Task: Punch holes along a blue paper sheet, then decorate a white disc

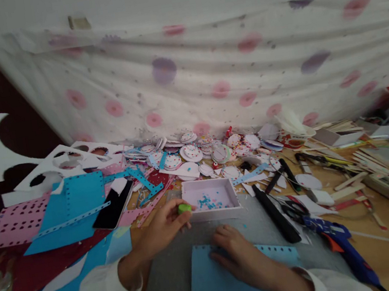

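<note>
My left hand [170,224], fingers closed, grips a small bright green craft punch [184,208] at the left front corner of a shallow white box [215,215]. Blue and a few pink punched paper bits [209,202] lie scattered on the box floor. Below the box, a blue sheet [216,284] with small holes along its edges lies on a grey cutting mat [165,288]. My right hand [239,256] rests on the upper part of this sheet, its fingers loosely bent and thumb apart, with nothing seen in it.
Punched blue sheets [84,197], pink sheets [18,222] and a dark phone [113,205] lie left. Decorated white discs [192,153] pile up behind the box. Rightward are a black stick-like tool [275,216], scissors [295,208], a blue glue gun [343,245] and wooden sticks [378,165].
</note>
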The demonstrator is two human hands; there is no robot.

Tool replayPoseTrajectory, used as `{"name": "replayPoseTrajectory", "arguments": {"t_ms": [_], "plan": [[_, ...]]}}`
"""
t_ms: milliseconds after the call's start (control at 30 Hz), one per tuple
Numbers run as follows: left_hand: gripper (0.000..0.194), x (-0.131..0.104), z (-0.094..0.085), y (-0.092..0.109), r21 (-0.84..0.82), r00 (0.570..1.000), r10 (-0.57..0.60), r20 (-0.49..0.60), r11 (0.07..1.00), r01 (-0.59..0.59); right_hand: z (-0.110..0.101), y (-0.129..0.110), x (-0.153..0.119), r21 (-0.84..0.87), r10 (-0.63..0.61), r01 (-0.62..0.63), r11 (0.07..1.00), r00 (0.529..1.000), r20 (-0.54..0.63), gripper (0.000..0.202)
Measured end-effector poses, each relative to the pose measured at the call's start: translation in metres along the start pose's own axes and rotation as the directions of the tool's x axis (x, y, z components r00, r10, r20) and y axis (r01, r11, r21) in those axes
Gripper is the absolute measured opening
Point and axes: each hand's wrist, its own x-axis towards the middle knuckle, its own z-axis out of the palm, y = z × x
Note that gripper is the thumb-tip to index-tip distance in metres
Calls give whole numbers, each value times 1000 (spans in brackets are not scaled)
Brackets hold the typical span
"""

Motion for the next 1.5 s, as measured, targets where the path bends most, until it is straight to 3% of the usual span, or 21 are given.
{"name": "replayPoseTrajectory", "arguments": {"t_ms": [133,233,367,467,567,700,833,1067,1300,1500], "plan": [[27,9,0,0,355,995,66,75,931,-89,-17,5,-5,126,-145,157,979,984,-99,9],[26,8,-4,0,452,988,109,108,880,-146,-28,10,-6,99,-172,196,976,962,-212,13],[28,0,-12,-7,392,987,30,160,916,-91,-38,15,-5,45,-137,149,988,969,-203,15],[30,-8,-18,-10,308,976,-82,204,951,15,-45,13,-4,94,-150,163,982,980,-128,15],[32,-9,-25,-4,160,978,-111,179,984,83,-55,5,3,168,-149,164,972,984,-98,17],[37,8,-34,15,-114,995,-85,54,989,91,-75,-3,27,255,-92,108,961,993,-73,31],[35,30,-40,33,-230,991,-92,100,967,113,-93,-9,52,261,-97,125,957,989,-116,32],[34,50,-42,41,-137,986,-91,141,984,110,-107,-9,67,376,-42,93,922,989,-141,36],[28,51,-43,60,87,976,-112,185,991,98,-109,-4,70,373,-26,50,927,997,-68,34],[27,52,-43,62,96,982,-97,164,992,82,-113,-3,67,390,-11,34,920,998,-61,32]]}}
